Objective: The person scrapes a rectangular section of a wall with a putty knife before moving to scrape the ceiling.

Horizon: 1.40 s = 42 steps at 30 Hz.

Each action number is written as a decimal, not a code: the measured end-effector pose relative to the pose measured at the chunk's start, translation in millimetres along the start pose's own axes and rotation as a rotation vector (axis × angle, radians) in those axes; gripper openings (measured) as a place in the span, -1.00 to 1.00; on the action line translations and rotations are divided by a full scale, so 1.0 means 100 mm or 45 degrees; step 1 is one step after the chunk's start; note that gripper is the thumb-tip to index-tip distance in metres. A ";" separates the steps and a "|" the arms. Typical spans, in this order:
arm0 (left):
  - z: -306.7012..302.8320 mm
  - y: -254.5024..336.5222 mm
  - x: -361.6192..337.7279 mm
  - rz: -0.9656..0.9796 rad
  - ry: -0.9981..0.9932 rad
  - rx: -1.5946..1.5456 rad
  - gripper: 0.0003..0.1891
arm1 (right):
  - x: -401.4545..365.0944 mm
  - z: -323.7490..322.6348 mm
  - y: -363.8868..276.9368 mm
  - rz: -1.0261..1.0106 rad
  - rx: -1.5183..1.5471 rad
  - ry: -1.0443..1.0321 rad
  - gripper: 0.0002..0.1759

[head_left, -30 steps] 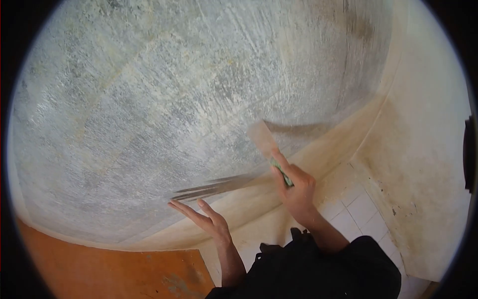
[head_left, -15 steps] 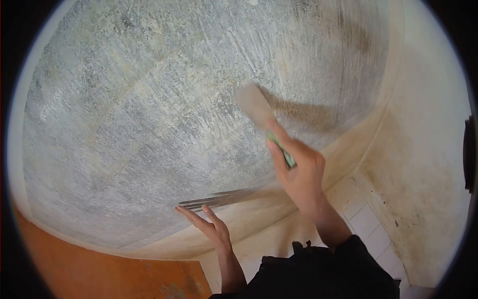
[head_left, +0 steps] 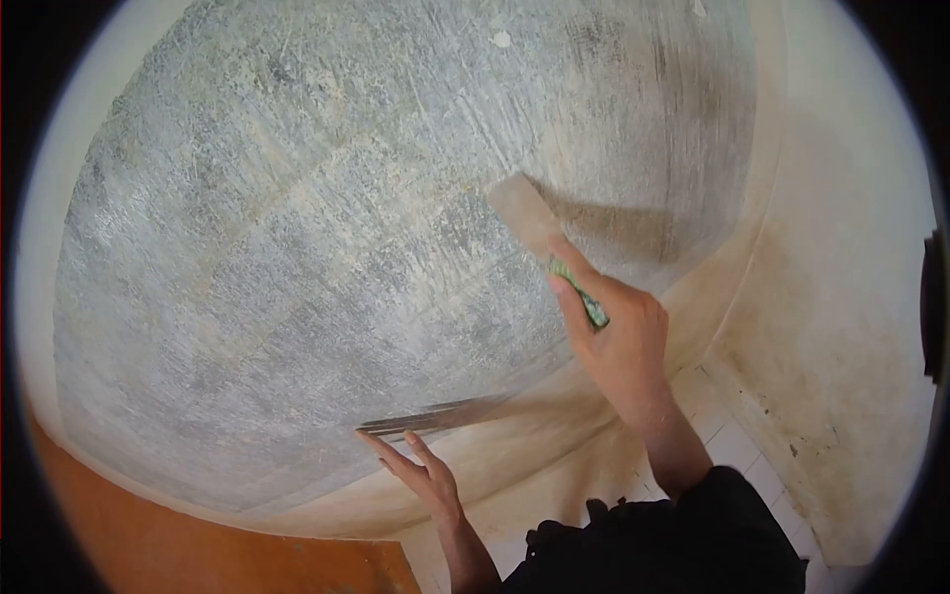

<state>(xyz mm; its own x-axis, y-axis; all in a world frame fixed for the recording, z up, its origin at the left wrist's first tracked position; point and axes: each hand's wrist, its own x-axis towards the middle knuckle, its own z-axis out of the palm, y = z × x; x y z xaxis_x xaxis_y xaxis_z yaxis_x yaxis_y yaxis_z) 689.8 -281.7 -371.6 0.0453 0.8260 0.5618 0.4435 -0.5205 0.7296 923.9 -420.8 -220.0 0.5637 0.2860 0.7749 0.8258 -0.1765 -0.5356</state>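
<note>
My right hand [head_left: 625, 337] is wrapped round the green patterned handle of a putty knife [head_left: 524, 213], index finger stretched along it towards the blade. The wide, pale blade lies against or close over a grey, scraped wall patch [head_left: 327, 267], its upper edge near the middle of the patch. Lower down, my left hand [head_left: 426, 475] is open, fingers extended, with the fingertips right at the lower part of the patch. Dark shadows of both hands fall on the wall to their right.
Cream-coloured wall [head_left: 841, 247] borders the patch on the right. An orange surface [head_left: 247, 549] lies at the lower left, white floor tiles [head_left: 737, 455] at the lower right. A dark object [head_left: 932, 307] stands at the far right edge.
The putty knife and my right hand have shifted slightly right and down in view. My left hand sits a little lower, still open. The whole wall has also shifted downward in the picture.
</note>
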 end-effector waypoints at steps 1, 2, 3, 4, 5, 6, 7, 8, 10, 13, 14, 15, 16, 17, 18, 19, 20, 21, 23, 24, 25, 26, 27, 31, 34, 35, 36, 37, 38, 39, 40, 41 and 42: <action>0.00 0.01 0.00 0.005 0.001 -0.005 -0.21 | 0.05 -0.01 0.00 -0.019 -0.007 0.006 -0.62; 0.00 0.02 -0.01 0.009 0.003 0.000 -0.21 | 0.10 -0.01 0.00 -0.058 0.021 0.058 -0.62; 0.01 0.03 -0.02 0.010 0.012 0.004 -0.21 | 0.12 0.00 -0.01 -0.086 0.056 0.108 -0.61; 0.01 0.04 -0.02 0.007 0.006 0.008 -0.22 | 0.15 -0.01 -0.01 -0.083 0.066 0.112 -0.61; -0.01 0.05 -0.02 0.001 -0.009 0.022 -0.22 | 0.17 -0.03 -0.01 -0.074 0.034 0.065 -0.61; -0.06 0.01 -0.02 0.012 -0.019 0.032 -0.22 | 0.16 -0.06 -0.02 -0.064 -0.007 0.028 -0.60; -0.06 -0.04 -0.03 0.030 -0.010 -0.007 -0.24 | 0.11 -0.04 0.00 -0.061 -0.011 0.038 -0.60; -0.04 -0.06 -0.03 0.047 0.007 -0.053 -0.25 | 0.03 0.00 0.04 -0.042 0.029 0.033 -0.61; -0.01 -0.04 -0.02 0.044 0.014 -0.068 -0.26 | 0.08 0.01 0.06 -0.038 0.076 0.032 -0.61; -0.06 -0.01 -0.06 0.032 -0.015 0.003 -0.26 | 0.15 -0.05 0.01 -0.079 0.064 0.069 -0.62; -0.05 0.01 -0.04 0.028 -0.028 0.049 -0.27 | 0.09 -0.03 0.05 -0.082 0.056 0.060 -0.62; -0.05 0.02 -0.03 0.038 -0.032 0.036 -0.27 | 0.07 -0.03 0.08 -0.096 0.043 0.058 -0.62; -0.06 0.01 -0.03 0.044 -0.010 -0.034 -0.25 | 0.07 -0.04 0.10 -0.105 0.034 0.071 -0.62; -0.03 0.01 -0.04 0.046 0.017 -0.107 -0.24 | 0.08 -0.06 0.13 -0.093 0.042 0.040 -0.63; 0.01 0.01 -0.03 0.046 0.022 -0.121 -0.24 | 0.09 -0.08 0.15 -0.078 0.051 0.002 -0.63; 0.02 -0.01 -0.04 0.057 0.029 -0.089 -0.24 | 0.15 -0.11 0.13 -0.076 0.048 0.002 -0.63; 0.01 -0.03 -0.05 0.071 0.033 -0.051 -0.24 | 0.26 -0.17 0.08 -0.093 0.053 0.007 -0.63; 0.01 -0.02 -0.06 0.073 0.027 -0.045 -0.24 | 0.31 -0.20 0.05 -0.109 0.060 0.014 -0.64; -0.01 0.00 -0.04 0.053 0.018 0.006 -0.24 | 0.18 -0.14 0.13 -0.094 0.047 0.017 -0.64; -0.02 0.00 -0.01 0.059 0.023 -0.001 -0.24 | 0.16 -0.12 0.16 -0.097 0.030 0.023 -0.64; -0.05 0.00 -0.02 0.052 0.018 -0.059 -0.25 | 0.21 -0.12 0.14 -0.110 0.028 0.029 -0.64; -0.05 0.00 -0.04 0.041 0.011 -0.113 -0.27 | 0.26 -0.12 0.10 -0.132 0.018 0.057 -0.63; -0.03 0.00 -0.05 0.039 0.009 -0.108 -0.27 | 0.29 -0.13 0.08 -0.139 0.011 0.082 -0.63; -0.06 -0.02 -0.05 0.066 0.000 -0.079 -0.27 | 0.31 -0.19 0.06 -0.084 -0.008 0.016 -0.64; 0.00 0.01 -0.02 0.067 0.013 -0.119 -0.26 | 0.27 -0.14 0.17 -0.097 0.022 0.015 -0.65; -0.02 0.01 -0.04 0.078 0.001 -0.072 -0.26 | 0.36 -0.14 0.13 -0.148 -0.003 0.068 -0.65; -0.01 0.01 -0.06 0.074 -0.003 -0.064 -0.26 | 0.45 -0.17 0.08 -0.193 -0.029 0.119 -0.66; 0.01 0.01 -0.05 0.085 -0.010 -0.010 -0.26 | 0.58 -0.25 -0.02 -0.166 0.000 0.080 -0.66; 0.02 0.02 -0.03 0.102 -0.014 0.037 -0.26 | 0.59 -0.28 -0.05 -0.159 -0.002 0.084 -0.66; 0.04 0.04 -0.02 0.108 -0.013 0.029 -0.26 | 0.61 -0.31 -0.07 -0.121 -0.024 0.044 -0.65; 0.04 0.04 -0.02 0.097 -0.009 0.009 -0.25 | 0.62 -0.33 -0.09 -0.086 -0.045 0.006 -0.65; 0.03 0.04 -0.02 0.086 -0.008 -0.006 -0.25 | 0.49 -0.23 0.01 -0.156 -0.029 0.079 -0.66; 0.01 0.03 -0.02 0.093 -0.006 -0.013 -0.25 | 0.40 -0.18 0.08 -0.159 -0.032 0.087 -0.66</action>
<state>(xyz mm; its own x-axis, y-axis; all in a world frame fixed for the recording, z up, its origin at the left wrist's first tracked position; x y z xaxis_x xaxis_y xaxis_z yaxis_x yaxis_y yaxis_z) 691.6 -284.8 -370.9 0.0815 0.7870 0.6116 0.4297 -0.5814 0.6909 953.8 -427.9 -187.1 0.4556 0.2423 0.8565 0.8893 -0.1673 -0.4257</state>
